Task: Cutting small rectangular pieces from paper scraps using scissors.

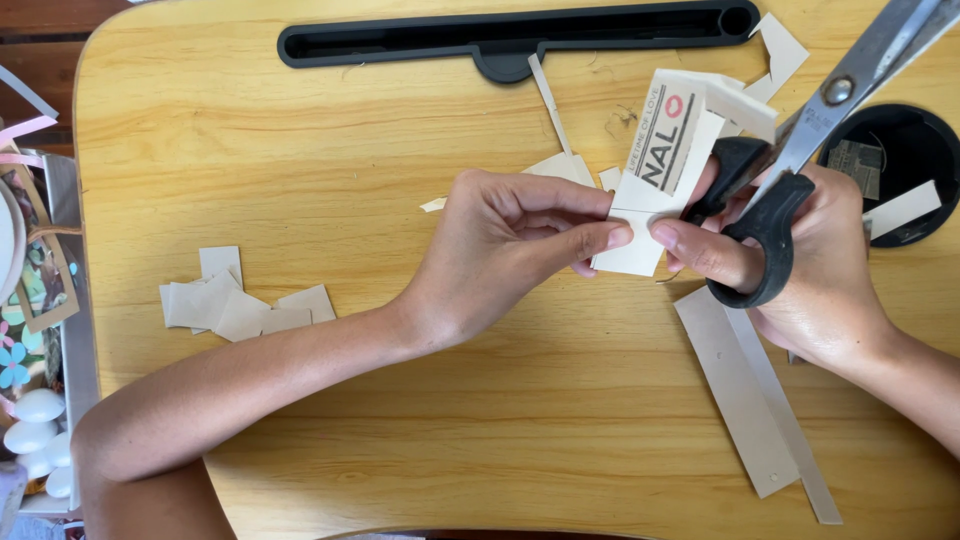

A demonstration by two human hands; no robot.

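**Two hands on one printed paper piece, scissors engaged**

Two bare hands meet over a wooden lap table (pixel 300 130), right of its centre. The left hand (pixel 505 245) comes in from seven o'clock, forearm crossing the board, and pinches the lower edge of a printed paper piece (pixel 665 160) between thumb and fingertips. The right hand (pixel 800 270) enters from four o'clock; its fingers are threaded through the black loops of a pair of scissors (pixel 800 150) and closed round them, while its index finger also touches the paper's lower edge. The scissor blades point to one o'clock, passing out of view at the top corner. Whether the blades are open or shut cannot be told.

The paper piece stands tilted between the two hands, its printed face toward the camera, its upper part folded over.

Surroundings, taken from the paper piece:
- At eight o'clock, well apart, a loose pile of small beige cut squares (pixel 240 305) lies flat.
- At five o'clock, near the right wrist, two long beige strips (pixel 745 400) lie overlapped.
- At eleven o'clock, a black slot tray (pixel 500 35) runs along the table's far edge.
- At three o'clock, a round black recess (pixel 895 150) holds paper scraps.
- At twelve to one o'clock, thin offcuts (pixel 780 50) are scattered.
- At nine o'clock, beyond the table edge, a box of craft oddments (pixel 35 330) is partly visible.
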